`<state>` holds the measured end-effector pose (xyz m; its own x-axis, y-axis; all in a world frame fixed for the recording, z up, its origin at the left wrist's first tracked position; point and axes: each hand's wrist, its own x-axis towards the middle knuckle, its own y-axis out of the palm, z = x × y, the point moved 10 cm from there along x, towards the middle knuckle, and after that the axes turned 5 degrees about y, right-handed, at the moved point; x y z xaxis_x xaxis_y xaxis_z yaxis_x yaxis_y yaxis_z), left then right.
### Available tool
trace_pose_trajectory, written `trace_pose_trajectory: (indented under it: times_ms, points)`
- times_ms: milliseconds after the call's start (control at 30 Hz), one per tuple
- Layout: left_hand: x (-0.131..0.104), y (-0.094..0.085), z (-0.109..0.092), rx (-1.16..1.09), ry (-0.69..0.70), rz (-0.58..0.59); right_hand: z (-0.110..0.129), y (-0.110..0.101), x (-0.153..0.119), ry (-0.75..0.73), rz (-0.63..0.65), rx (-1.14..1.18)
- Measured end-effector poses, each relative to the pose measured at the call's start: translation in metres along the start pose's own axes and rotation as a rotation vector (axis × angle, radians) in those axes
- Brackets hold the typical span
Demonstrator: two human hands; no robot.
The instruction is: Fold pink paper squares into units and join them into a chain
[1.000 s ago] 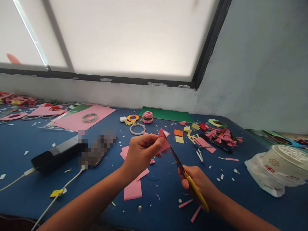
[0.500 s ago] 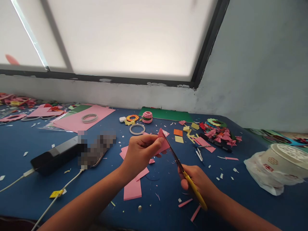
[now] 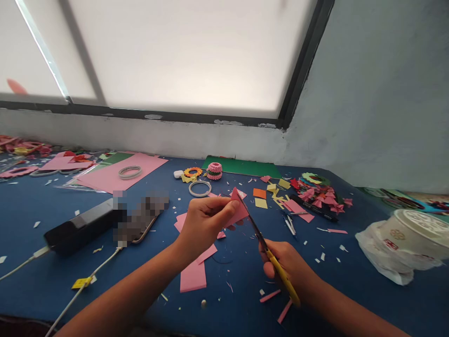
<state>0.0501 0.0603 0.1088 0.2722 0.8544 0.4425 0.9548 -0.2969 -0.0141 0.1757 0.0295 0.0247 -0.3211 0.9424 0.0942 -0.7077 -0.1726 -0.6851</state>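
Note:
My left hand [image 3: 211,216] pinches a folded piece of pink paper [image 3: 240,213], its pointed tip standing up above the thumb. Yellow-handled scissors [image 3: 280,274] are gripped in my right hand [image 3: 286,262]; their blades slant up and left to the right side of the paper's tip. Whether the blades touch the paper or lie just beside it is hard to tell. Pink paper pieces [image 3: 193,277] lie on the blue table below my left hand. Thin pink strips [image 3: 270,296] are scattered under the scissors.
Rolls of tape [image 3: 199,188], a ruffled pink paper ring stack [image 3: 214,171], and orange and yellow squares [image 3: 261,203] lie beyond my hands. A black marker [image 3: 315,209] and folded pink pieces sit right, near a bagged bowl [image 3: 403,243]. A black box [image 3: 82,227] and cables are left.
Almost nothing differs. The scissors' handles have shifted very slightly left, while the paper and my left hand stay in place.

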Motion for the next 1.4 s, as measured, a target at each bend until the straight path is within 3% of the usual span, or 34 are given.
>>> trace_pose_trajectory:
  times_ms: [233,467,867,1000,1133,1300,1400]
  points:
    - [-0.005,0.009,0.011,0.027,-0.035,0.072,-0.005,0.000,0.000,-0.026,-0.006,0.020]
    - [-0.006,0.010,0.014,0.043,-0.030,0.066,0.001,-0.001,-0.001,-0.071,-0.018,-0.006]
    - [-0.005,0.011,0.014,0.055,-0.043,0.072,-0.008,-0.001,-0.001,-0.020,-0.021,0.098]
    - [-0.006,0.015,0.015,-0.024,-0.099,0.078,-0.017,-0.011,0.003,0.031,-0.054,0.117]
    - [-0.004,0.021,0.023,-0.127,-0.211,0.106,-0.027,-0.028,0.013,0.083,-0.098,-0.071]
    - [-0.008,0.031,0.048,-0.265,-0.399,0.152,-0.060,-0.041,0.025,0.307,-0.058,-0.507]
    - [-0.010,0.033,0.058,-0.240,-0.425,0.158,-0.074,-0.042,0.029,0.326,-0.039,-0.576]
